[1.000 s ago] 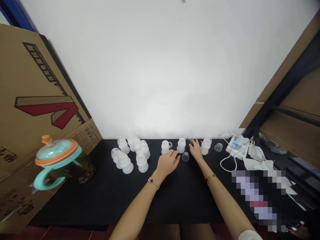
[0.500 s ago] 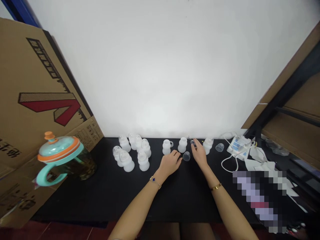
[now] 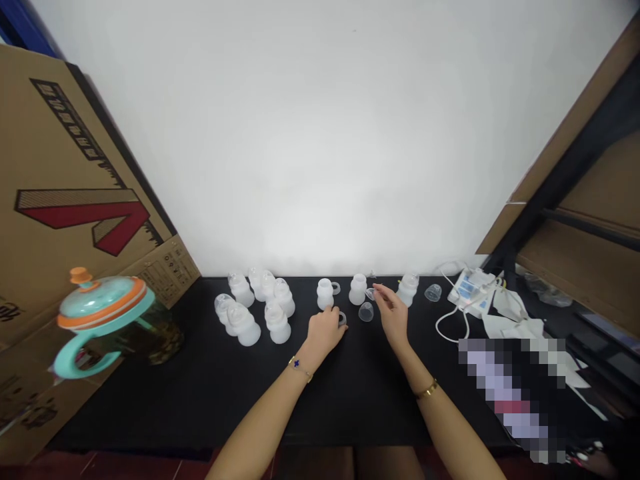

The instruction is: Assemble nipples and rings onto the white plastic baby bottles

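My left hand (image 3: 324, 328) is low over the black table, its thumb and fingers closed about a pale screw ring (image 3: 343, 319); part of the ring is hidden. Between the fingertips of my right hand (image 3: 393, 315) is a small clear bottle nipple (image 3: 370, 293). Just left of it an open white baby bottle (image 3: 358, 289) stands upright. Another open bottle (image 3: 325, 293) is beyond my left hand, with a second ring (image 3: 335, 288) beside it. A clear dome cap (image 3: 366, 311) lies between my hands. Behind my right hand stands a capped bottle (image 3: 409, 289).
Several capped bottles (image 3: 277, 323) stand grouped at left. A turquoise and orange jug (image 3: 105, 307) is by a large cardboard box (image 3: 75, 167). At right are another clear cap (image 3: 433, 292), a white power strip (image 3: 470, 291) with cables, and papers (image 3: 515, 325). A white wall (image 3: 320, 133) rises behind.
My left hand has moved left, and a ring now shows at its fingers. My right hand has moved slightly left with the nipple, closer to the open bottle. The view has shifted a little.
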Demonstrator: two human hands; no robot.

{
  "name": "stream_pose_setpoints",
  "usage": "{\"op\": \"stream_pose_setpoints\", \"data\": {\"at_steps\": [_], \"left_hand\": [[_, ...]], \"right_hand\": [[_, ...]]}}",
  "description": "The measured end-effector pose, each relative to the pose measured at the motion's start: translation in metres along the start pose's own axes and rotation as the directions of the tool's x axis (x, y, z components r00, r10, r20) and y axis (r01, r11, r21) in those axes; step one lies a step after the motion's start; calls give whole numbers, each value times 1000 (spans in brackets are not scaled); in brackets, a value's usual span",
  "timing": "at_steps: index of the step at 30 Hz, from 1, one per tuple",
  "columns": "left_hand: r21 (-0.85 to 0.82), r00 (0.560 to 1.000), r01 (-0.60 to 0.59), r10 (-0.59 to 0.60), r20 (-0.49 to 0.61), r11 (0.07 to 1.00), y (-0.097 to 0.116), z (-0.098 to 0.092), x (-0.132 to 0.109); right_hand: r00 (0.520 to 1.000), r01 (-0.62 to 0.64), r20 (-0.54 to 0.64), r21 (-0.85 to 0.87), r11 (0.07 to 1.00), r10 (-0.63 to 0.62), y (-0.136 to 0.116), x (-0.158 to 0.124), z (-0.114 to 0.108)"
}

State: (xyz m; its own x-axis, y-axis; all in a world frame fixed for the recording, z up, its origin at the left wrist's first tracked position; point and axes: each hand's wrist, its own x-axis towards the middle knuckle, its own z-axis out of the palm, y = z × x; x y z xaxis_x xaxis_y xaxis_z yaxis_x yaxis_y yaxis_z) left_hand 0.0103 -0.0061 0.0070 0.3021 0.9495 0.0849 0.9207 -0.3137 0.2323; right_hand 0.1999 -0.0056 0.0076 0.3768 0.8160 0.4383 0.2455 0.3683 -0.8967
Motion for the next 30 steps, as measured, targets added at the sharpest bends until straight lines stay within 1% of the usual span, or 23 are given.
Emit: {"op": "stream_pose_setpoints", "data": {"at_steps": [3, 5, 9, 11, 13, 16, 19, 23, 26, 28, 30], "left_hand": [[-19, 1000, -7, 8, 21, 1000, -1, -1, 1], [-67, 1000, -13, 13, -8, 998, 0, -3, 1], [-263, 988, -29, -13, -156, 964, 2, -9, 1], [-372, 976, -58, -26, -217, 926, 3, -12, 1], [-469, 967, -93, -32, -253, 878, 5, -14, 0], [-602, 953, -164, -31, -300, 781, 7, -14, 0], [-716, 940, -223, -48, -337, 661, 8, -10, 0], [-851, 945, -214, -120, -305, 480, 8, -5, 3], [-915, 951, -205, -151, -270, 348, 7, -3, 5], [-939, 952, -201, -172, -255, 280, 8, -3, 5], [-951, 950, -200, -190, -247, 236, 8, -2, 5]], "right_hand": [[979, -193, 102, 226, 955, 174, -1, -3, 4], [964, -257, 148, 303, 918, 221, -2, -4, 6], [959, -271, 181, 373, 887, 217, -2, -5, 7], [961, -263, 180, 379, 887, 208, -1, -6, 8], [962, -260, 182, 382, 887, 203, 0, -6, 9], [955, -278, 213, 389, 878, 208, 2, -7, 11], [943, -313, 246, 425, 849, 224, 2, -7, 12], [921, -372, 301, 497, 784, 246, -1, -8, 13], [916, -389, 312, 537, 749, 252, -6, -8, 13], [913, -397, 315, 540, 742, 259, -9, -9, 14], [902, -415, 340, 513, 752, 266, -10, -10, 14]]}}
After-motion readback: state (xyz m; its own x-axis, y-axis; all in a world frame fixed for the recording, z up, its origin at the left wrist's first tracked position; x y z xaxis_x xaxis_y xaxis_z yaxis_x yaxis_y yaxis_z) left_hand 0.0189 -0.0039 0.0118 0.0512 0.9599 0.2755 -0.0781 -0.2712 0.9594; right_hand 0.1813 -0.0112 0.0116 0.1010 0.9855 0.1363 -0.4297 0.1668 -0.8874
